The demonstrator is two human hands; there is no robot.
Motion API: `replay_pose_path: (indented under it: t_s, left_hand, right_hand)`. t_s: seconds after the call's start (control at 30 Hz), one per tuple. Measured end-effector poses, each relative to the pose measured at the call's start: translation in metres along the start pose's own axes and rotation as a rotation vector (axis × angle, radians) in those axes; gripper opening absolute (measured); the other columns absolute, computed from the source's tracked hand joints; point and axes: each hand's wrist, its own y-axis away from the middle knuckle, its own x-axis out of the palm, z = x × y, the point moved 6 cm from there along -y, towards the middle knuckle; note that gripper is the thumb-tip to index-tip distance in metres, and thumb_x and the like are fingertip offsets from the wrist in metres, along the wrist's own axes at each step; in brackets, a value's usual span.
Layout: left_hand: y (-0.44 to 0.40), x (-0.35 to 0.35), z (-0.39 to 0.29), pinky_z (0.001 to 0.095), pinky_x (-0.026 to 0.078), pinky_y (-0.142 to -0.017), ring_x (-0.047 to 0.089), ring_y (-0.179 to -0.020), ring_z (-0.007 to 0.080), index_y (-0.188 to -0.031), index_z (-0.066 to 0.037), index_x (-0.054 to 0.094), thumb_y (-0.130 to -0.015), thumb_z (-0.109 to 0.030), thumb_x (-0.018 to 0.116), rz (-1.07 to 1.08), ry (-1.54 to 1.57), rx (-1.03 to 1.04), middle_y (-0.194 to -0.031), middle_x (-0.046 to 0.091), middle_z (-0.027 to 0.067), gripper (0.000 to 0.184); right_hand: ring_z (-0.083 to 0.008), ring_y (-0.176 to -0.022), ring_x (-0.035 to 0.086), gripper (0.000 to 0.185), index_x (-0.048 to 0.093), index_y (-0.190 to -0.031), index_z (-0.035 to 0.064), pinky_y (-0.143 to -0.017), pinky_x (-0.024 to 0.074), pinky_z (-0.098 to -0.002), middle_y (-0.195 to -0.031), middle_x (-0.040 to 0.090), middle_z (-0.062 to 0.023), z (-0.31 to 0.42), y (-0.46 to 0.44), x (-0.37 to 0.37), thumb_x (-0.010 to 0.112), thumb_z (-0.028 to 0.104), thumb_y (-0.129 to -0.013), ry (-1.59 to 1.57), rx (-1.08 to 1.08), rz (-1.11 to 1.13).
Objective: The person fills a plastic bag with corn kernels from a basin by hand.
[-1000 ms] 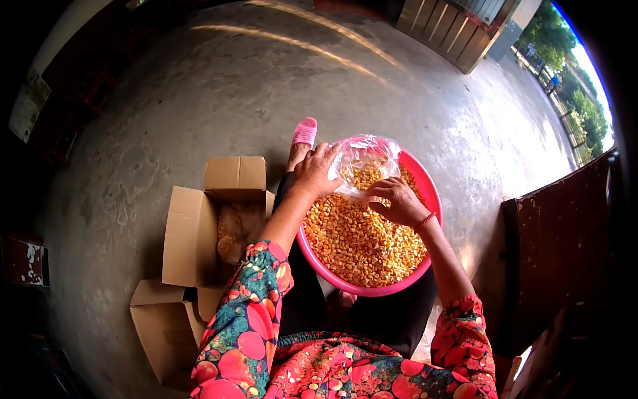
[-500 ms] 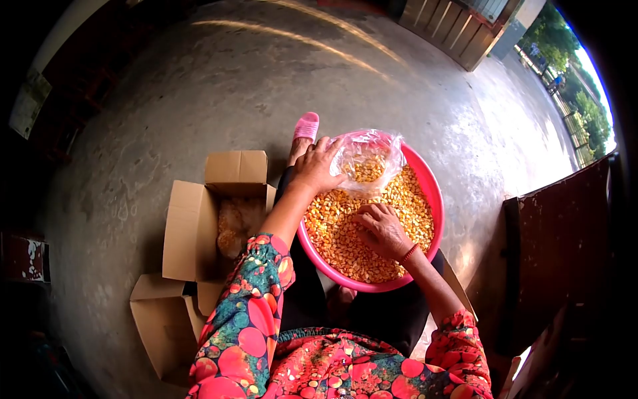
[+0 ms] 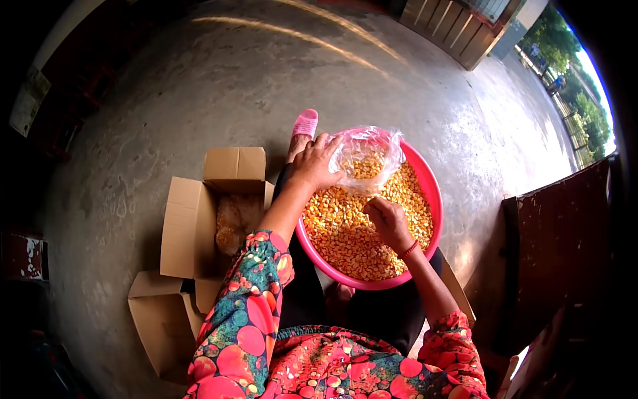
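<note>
A pink basin (image 3: 435, 193) full of yellow corn kernels (image 3: 345, 243) rests at my lap. On the kernels at its far side lies a clear plastic bag (image 3: 382, 149) with some corn inside, its mouth spread towards me. My left hand (image 3: 316, 163) is closed on the left edge of the bag. Just below the bag, my right hand (image 3: 387, 219) is curled into a fist above the kernels, and its fingers hide whatever they hold.
Left of my legs stands an open cardboard box (image 3: 183, 229) with filled clear bags (image 3: 229, 226) inside. A second open box (image 3: 159, 319) is nearer me. A dark wooden panel (image 3: 561, 246) rises at the right. A pink slipper (image 3: 305, 124) is beyond the basin.
My right hand has moved from the bag's mouth down to the kernels, then closed and lifted slightly. My left hand has stayed at the bag.
</note>
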Motion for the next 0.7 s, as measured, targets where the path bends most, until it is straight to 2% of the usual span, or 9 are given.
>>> replay_pose_path:
  t_s: [0.03, 0.1, 0.13, 0.2, 0.3, 0.47, 0.5, 0.57, 0.7]
  left_hand:
    - [0.0, 0.0, 0.0, 0.0467, 0.037, -0.1, 0.032, -0.128, 0.0347, -0.14, -0.032, 0.027, -0.064, -0.038, 0.072, 0.011, -0.001, -0.006, -0.142, 0.027, 0.0107, 0.088]
    - [0.0, 0.0, 0.0, 0.0466, 0.036, -0.1, 0.032, -0.128, 0.035, -0.14, -0.032, 0.027, -0.064, -0.039, 0.071, 0.007, -0.016, -0.002, -0.142, 0.027, 0.0108, 0.088]
    - [0.0, 0.0, -0.001, 0.0465, 0.036, -0.101, 0.032, -0.128, 0.0353, -0.14, -0.032, 0.027, -0.064, -0.039, 0.071, 0.005, -0.032, 0.004, -0.142, 0.027, 0.0108, 0.088]
    - [0.0, -0.002, -0.002, 0.0462, 0.036, -0.101, 0.032, -0.128, 0.035, -0.14, -0.032, 0.027, -0.064, -0.039, 0.07, 0.016, -0.026, -0.001, -0.142, 0.028, 0.0108, 0.087]
    - [0.001, -0.003, -0.002, 0.0455, 0.036, -0.1, 0.033, -0.128, 0.0346, -0.14, -0.032, 0.027, -0.065, -0.039, 0.069, 0.02, -0.013, -0.003, -0.142, 0.029, 0.0109, 0.086]
    - [0.002, -0.004, -0.002, 0.0442, 0.037, -0.1, 0.035, -0.126, 0.0342, -0.14, -0.03, 0.029, -0.065, -0.038, 0.068, -0.004, -0.001, -0.001, -0.14, 0.03, 0.0109, 0.086]
    - [0.002, -0.005, -0.003, 0.0446, 0.033, -0.102, 0.036, -0.125, 0.0343, -0.141, -0.03, 0.027, -0.065, -0.036, 0.069, 0.015, 0.017, 0.005, -0.138, 0.03, 0.0114, 0.086]
    - [0.003, -0.005, -0.003, 0.0449, 0.029, -0.104, 0.036, -0.124, 0.0345, -0.141, -0.029, 0.026, -0.066, -0.035, 0.069, 0.031, 0.036, 0.007, -0.136, 0.03, 0.012, 0.087]
    - [0.005, -0.008, -0.005, 0.0415, 0.029, -0.106, 0.03, -0.129, 0.0337, -0.14, -0.028, 0.029, -0.066, -0.036, 0.071, 0.009, -0.023, -0.029, -0.138, 0.032, 0.0099, 0.086]
  right_hand:
    - [-0.0149, -0.05, 0.047, 0.018, 0.055, -0.084, 0.0038, -0.047, 0.0401, -0.0294, -0.059, 0.046, -0.003, -0.004, -0.002, -0.001, 0.053, 0.02, -0.091, -0.16, 0.155, -0.093]
    - [-0.0073, -0.048, 0.039, 0.019, 0.054, -0.085, 0.0058, -0.042, 0.0315, -0.0226, -0.062, 0.045, 0.0019, -0.026, 0.002, 0.009, 0.048, 0.022, -0.094, -0.933, 0.528, -0.134]
    - [-0.0073, -0.048, 0.039, 0.019, 0.054, -0.085, 0.0058, -0.042, 0.0315, -0.0226, -0.062, 0.045, 0.0019, -0.027, 0.001, 0.009, 0.048, 0.022, -0.094, -0.932, 0.526, -0.131]
    - [-0.0038, -0.048, 0.029, 0.016, 0.052, -0.087, 0.0098, -0.042, 0.0233, -0.0181, -0.063, 0.042, 0.0042, -0.034, 0.004, 0.017, 0.045, 0.022, -0.095, -1.292, 0.686, -0.209]
    - [-0.0037, -0.049, 0.03, 0.017, 0.052, -0.09, 0.0089, -0.041, 0.024, -0.018, -0.065, 0.042, 0.004, -0.022, -0.009, 0.018, 0.045, 0.023, -0.095, -1.339, 0.621, -0.104]
    - [-0.0036, -0.049, 0.028, 0.017, 0.052, -0.088, 0.0088, -0.042, 0.0235, -0.0185, -0.064, 0.039, 0.0054, -0.003, -0.064, 0.003, 0.045, 0.023, -0.095, -1.334, 0.451, -0.225]
    - [-0.0037, -0.049, 0.028, 0.017, 0.052, -0.088, 0.0087, -0.042, 0.0234, -0.0185, -0.064, 0.038, 0.0057, -0.007, -0.077, -0.001, 0.045, 0.023, -0.096, -1.319, 0.383, -0.243]
    - [-0.0046, -0.047, 0.034, 0.015, 0.053, -0.085, 0.0071, -0.041, 0.027, -0.0194, -0.062, 0.043, 0.0039, -0.015, -0.094, -0.008, 0.047, 0.017, -0.093, -1.288, 0.389, -0.441]
    - [-0.0106, -0.06, 0.051, 0.014, 0.056, -0.087, 0.0037, -0.052, 0.0409, -0.0228, -0.07, 0.055, -0.0023, -0.05, -0.11, -0.003, 0.047, 0.014, -0.091, -1.246, 0.381, -0.524]
